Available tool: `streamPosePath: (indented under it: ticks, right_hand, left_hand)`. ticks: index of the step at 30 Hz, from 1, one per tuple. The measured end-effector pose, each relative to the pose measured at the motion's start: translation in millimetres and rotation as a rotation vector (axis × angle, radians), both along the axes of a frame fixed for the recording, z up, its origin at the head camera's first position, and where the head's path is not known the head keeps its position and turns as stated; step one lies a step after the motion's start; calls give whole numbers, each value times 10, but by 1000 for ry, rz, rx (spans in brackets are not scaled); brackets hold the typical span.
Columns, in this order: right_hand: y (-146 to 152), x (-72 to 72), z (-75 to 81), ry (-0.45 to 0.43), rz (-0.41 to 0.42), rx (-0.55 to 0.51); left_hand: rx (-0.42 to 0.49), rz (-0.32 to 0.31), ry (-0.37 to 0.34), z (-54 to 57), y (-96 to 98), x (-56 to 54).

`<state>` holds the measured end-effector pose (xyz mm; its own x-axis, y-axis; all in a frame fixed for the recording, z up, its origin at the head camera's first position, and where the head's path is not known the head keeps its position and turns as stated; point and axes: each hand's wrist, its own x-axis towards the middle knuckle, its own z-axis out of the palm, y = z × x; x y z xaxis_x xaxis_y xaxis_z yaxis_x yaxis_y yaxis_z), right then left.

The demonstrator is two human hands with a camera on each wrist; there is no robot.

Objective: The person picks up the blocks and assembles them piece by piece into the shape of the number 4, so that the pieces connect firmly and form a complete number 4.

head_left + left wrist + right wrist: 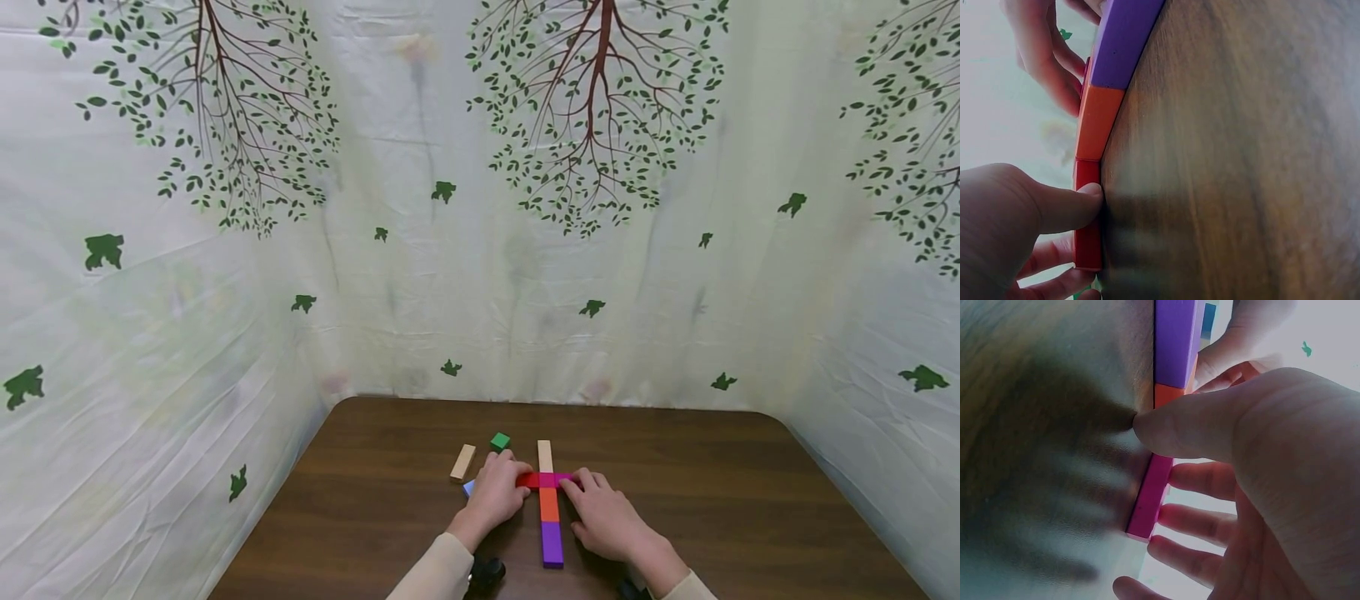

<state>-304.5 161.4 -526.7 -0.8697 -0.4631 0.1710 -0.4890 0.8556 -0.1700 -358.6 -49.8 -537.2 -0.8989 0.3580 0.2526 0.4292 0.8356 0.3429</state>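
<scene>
My left hand (pixel 495 490) pinches a red block (pixel 1088 245), thumb on its near side and fingers behind it. With thumb and fingertips, my right hand (pixel 609 517) holds a magenta block (pixel 1149 499) on the opposite side. Between these two lies a pinkish square (pixel 548 480), the middle of a flat cross on the table. A pale wooden block (pixel 545 456) forms the far arm. Towards me run an orange block (pixel 549 505) and then a purple block (pixel 552 546), end to end. My fingers cover parts of the red and magenta blocks.
Left of the cross, on the brown table (pixel 675 450), are a loose pale wooden block (pixel 462 463), a green cube (pixel 500 442) and a blue block (pixel 468 487) partly behind my left hand. A leaf-printed white cloth (pixel 510 333) hangs round the table's back and sides.
</scene>
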Motion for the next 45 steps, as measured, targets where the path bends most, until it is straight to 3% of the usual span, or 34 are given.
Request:
streamPosePath:
  ticks: [20, 34, 45]
  right_hand:
    - [-10, 10, 13, -11, 2, 4]
    - [-26, 31, 10, -14, 0, -9]
    - [-14, 29, 33, -17, -9, 0]
  left_hand:
    - [-23, 3, -27, 8, -10, 18]
    - [55, -34, -27, 16, -118, -12]
    - [72, -35, 10, 224, -227, 8]
